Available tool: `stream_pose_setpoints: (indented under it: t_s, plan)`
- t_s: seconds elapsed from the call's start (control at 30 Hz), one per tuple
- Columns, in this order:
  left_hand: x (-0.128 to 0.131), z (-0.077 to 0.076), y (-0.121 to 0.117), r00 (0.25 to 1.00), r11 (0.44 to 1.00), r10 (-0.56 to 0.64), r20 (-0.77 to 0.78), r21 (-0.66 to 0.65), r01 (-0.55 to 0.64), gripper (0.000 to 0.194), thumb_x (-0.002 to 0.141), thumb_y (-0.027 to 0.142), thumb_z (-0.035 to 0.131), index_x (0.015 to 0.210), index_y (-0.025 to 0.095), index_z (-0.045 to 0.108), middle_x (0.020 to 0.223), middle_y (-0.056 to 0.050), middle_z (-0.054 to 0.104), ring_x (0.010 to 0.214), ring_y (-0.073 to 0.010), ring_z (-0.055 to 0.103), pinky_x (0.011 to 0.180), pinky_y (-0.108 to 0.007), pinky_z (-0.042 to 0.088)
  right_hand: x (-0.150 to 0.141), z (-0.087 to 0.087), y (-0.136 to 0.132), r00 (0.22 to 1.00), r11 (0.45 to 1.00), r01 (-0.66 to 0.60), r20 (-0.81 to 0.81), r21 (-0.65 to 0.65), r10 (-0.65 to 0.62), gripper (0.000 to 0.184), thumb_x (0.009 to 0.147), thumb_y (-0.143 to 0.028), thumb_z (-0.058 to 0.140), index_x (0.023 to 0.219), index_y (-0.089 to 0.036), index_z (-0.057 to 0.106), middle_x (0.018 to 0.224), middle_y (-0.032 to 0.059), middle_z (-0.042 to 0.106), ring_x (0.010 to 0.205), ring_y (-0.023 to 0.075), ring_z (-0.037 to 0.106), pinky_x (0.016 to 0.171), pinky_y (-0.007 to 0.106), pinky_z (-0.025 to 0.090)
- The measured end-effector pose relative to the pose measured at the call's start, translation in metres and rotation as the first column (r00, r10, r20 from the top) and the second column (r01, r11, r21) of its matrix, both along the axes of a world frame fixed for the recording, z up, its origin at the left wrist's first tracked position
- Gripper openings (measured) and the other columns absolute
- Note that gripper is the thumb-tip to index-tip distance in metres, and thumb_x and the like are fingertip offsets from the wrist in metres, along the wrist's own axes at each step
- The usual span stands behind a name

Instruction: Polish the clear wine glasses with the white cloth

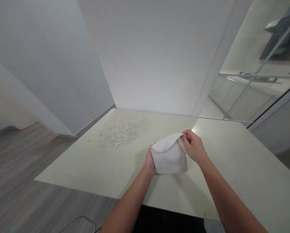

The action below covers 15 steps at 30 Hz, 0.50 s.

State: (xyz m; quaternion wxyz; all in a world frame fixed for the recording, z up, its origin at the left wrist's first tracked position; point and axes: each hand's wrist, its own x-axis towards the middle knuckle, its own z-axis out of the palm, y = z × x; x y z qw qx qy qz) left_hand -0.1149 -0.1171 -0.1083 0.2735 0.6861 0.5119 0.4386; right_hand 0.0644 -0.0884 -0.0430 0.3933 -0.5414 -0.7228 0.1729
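A pale, folded cloth (170, 158) is stretched between my hands above the near half of the table. My left hand (150, 161) holds its left side, with most of the fingers hidden behind the fabric. At the upper right corner, the fingers of my right hand (195, 146) pinch the edge. One flap folds over at the top. Whether anything is inside or behind the cloth, I cannot tell. To the left, away from both hands, several clear stemmed glasses (106, 133) stand and lie close together.
The pale table (72, 165) reaches to a white wall panel (154, 64) at the back. Glass panes in a frame (251, 84) stand at the right. Below on the wooden floor (21, 161), a cable (82, 216) runs near the front edge.
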Motion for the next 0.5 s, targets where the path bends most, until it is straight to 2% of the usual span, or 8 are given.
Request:
stream_pose_setpoints:
  t_s: [0.03, 0.1, 0.13, 0.2, 0.3, 0.4, 0.43, 0.5]
  plan:
    - [-0.003, 0.002, -0.004, 0.968, 0.994, -0.036, 0.247, -0.088, 0.059, 0.067, 0.096, 0.044, 0.015, 0.1, 0.008, 0.071, 0.082, -0.015, 0.075, 0.082, -0.0254, 0.072, 0.07, -0.034, 0.057, 0.002, 0.001, 0.005, 0.997, 0.998, 0.052, 0.058, 0.019, -0.053, 0.015, 0.091, -0.032, 0.048, 0.09, -0.021, 0.058, 0.067, -0.0009, 0.058, 0.061, 0.0161, 0.052, 0.057, 0.027, 0.033]
    - [-0.003, 0.005, -0.011, 0.699, 0.94, -0.025, 0.715, -0.222, 0.26, 0.068, 0.091, 0.063, 0.029, 0.112, 0.011, 0.067, 0.095, -0.015, 0.074, 0.091, -0.0271, 0.071, 0.083, -0.039, 0.055, 0.002, 0.0, 0.011, 0.981, 0.994, 0.097, 0.166, 0.04, -0.102, 0.012, 0.089, -0.031, 0.051, 0.091, -0.022, 0.059, 0.073, 0.002, 0.063, 0.066, 0.0181, 0.055, 0.06, 0.028, 0.034]
    - [-0.001, 0.005, -0.013, 0.554, 0.906, 0.021, 0.832, -0.25, 0.341, 0.068, 0.084, 0.069, 0.044, 0.115, 0.013, 0.066, 0.102, -0.015, 0.073, 0.094, -0.0279, 0.07, 0.087, -0.041, 0.053, 0.001, -0.003, 0.013, 0.975, 0.995, 0.09, 0.201, 0.036, -0.096, 0.011, 0.089, -0.03, 0.052, 0.09, -0.022, 0.06, 0.076, 0.003, 0.064, 0.068, 0.0188, 0.056, 0.061, 0.028, 0.034]
    - [0.005, 0.004, -0.014, 0.458, 0.883, 0.123, 0.881, -0.308, 0.354, 0.066, 0.067, 0.06, 0.073, 0.116, 0.016, 0.064, 0.109, -0.014, 0.071, 0.096, -0.0275, 0.068, 0.089, -0.04, 0.051, -0.004, -0.009, 0.013, 0.973, 0.999, 0.05, 0.226, 0.017, -0.052, 0.011, 0.089, -0.028, 0.051, 0.087, -0.022, 0.059, 0.078, 0.0036, 0.065, 0.07, 0.0195, 0.057, 0.063, 0.029, 0.036]
    - [0.01, 0.0, -0.006, 0.505, 0.904, 0.3, 0.809, -0.41, 0.121, 0.058, 0.062, 0.04, 0.082, 0.111, 0.015, 0.064, 0.103, -0.011, 0.071, 0.089, -0.023, 0.067, 0.083, -0.034, 0.051, -0.011, -0.016, 0.01, 0.964, 0.985, 0.101, 0.231, 0.139, -0.131, 0.012, 0.089, -0.025, 0.05, 0.093, -0.02, 0.06, 0.09, 0.0087, 0.064, 0.082, 0.0228, 0.058, 0.072, 0.033, 0.041]
    - [0.002, -0.001, 0.001, 0.535, 0.913, 0.405, 0.741, -0.363, -0.187, 0.039, 0.075, 0.044, 0.07, 0.101, 0.015, 0.065, 0.092, -0.006, 0.07, 0.082, -0.0188, 0.063, 0.076, -0.029, 0.05, -0.02, -0.026, 0.004, 0.968, 0.948, 0.048, 0.218, 0.314, -0.121, 0.018, 0.089, -0.021, 0.047, 0.097, -0.016, 0.062, 0.1, 0.0144, 0.061, 0.097, 0.0269, 0.055, 0.087, 0.04, 0.042]
    - [-0.001, 0.0, 0.002, 0.586, 0.918, 0.397, 0.707, -0.301, -0.259, 0.034, 0.077, 0.043, 0.067, 0.098, 0.016, 0.065, 0.088, -0.005, 0.068, 0.081, -0.0182, 0.062, 0.076, -0.028, 0.049, -0.025, -0.031, 0.002, 0.975, 0.953, -0.084, 0.22, 0.292, 0.019, 0.017, 0.089, -0.02, 0.046, 0.093, -0.016, 0.062, 0.096, 0.0132, 0.062, 0.096, 0.0262, 0.055, 0.087, 0.04, 0.042]
    - [-0.005, 0.0, -0.001, 0.751, 0.951, 0.301, 0.588, -0.126, -0.282, 0.025, 0.079, 0.036, 0.065, 0.096, 0.018, 0.067, 0.086, -0.004, 0.067, 0.083, -0.0194, 0.06, 0.08, -0.029, 0.049, -0.034, -0.047, -0.001, 0.898, 0.901, -0.426, 0.155, 0.084, 0.411, 0.017, 0.087, -0.017, 0.047, 0.092, -0.019, 0.063, 0.088, 0.0077, 0.064, 0.085, 0.0215, 0.058, 0.082, 0.035, 0.046]
